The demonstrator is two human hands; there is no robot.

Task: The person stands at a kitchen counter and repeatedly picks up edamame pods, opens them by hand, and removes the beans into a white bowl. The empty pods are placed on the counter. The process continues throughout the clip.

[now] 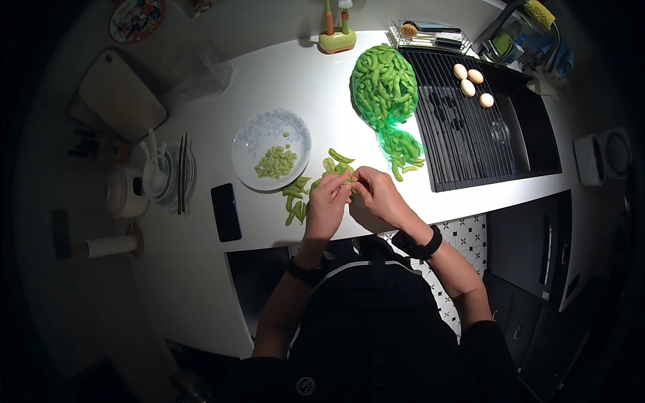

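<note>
My left hand (326,204) and my right hand (379,194) meet above the counter's front edge, fingertips together on a green soybean pod (349,182) that they mostly hide. Behind and beside my fingers lie loose pods and what look like split hulls (330,165); one whole pod (341,155) rests at their far side. More pods (296,194) are scattered left of my left hand. A white plate with a blue floral pattern (247,128) holds a heap of shelled beans (276,162). Beyond my right hand, a green net bag (385,83) bulges with pods, several spilling from its mouth (401,151).
A black phone (226,211) lies near the front edge. Stacked bowls with spoons (157,174) and chopsticks (182,174) stand farther left. On the right, a black roll-up rack (443,131) spans part of the sink (534,136), with several eggs (467,87) on it. A brush holder (336,41) stands behind.
</note>
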